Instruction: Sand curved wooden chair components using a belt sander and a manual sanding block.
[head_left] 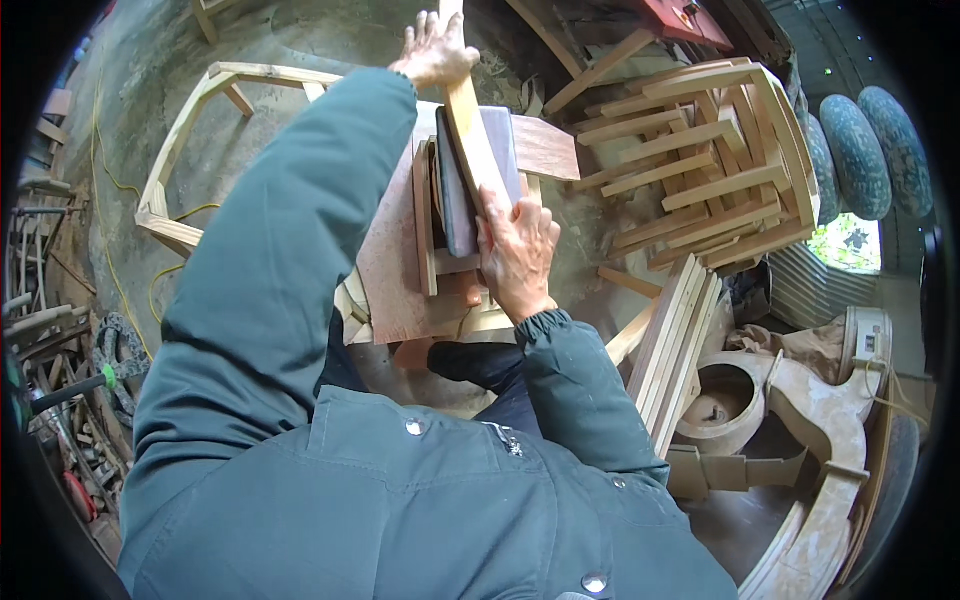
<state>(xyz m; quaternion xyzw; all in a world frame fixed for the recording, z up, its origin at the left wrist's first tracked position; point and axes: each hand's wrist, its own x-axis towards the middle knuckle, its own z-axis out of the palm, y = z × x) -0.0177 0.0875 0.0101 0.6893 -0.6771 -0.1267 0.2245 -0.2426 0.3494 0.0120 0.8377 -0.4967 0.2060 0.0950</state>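
A long, slightly curved wooden strip (pixel 474 135) lies lengthwise in front of me, gripped in both hands. My left hand (pixel 437 50) is closed over its far part, with the arm stretched out. Round the near end wraps my right hand (pixel 520 250), its thumb along the wood. Beneath the strip is a grey, flat-faced block or belt (pixel 456 190), which looks like a sander; the strip appears to touch it, though the contact is hidden. A wooden frame (pixel 426 220) surrounds the grey piece, on a reddish-brown board (pixel 395 290).
To the left stands an angular wooden frame (pixel 180 150), with a yellow cord (pixel 125 300) on the floor. Stacked wooden frames (pixel 700 160) rise at the right. Closer on that side are long planks (pixel 665 350) and a dusty machine housing (pixel 830 420). Scrap wood (pixel 60 400) piles at far left.
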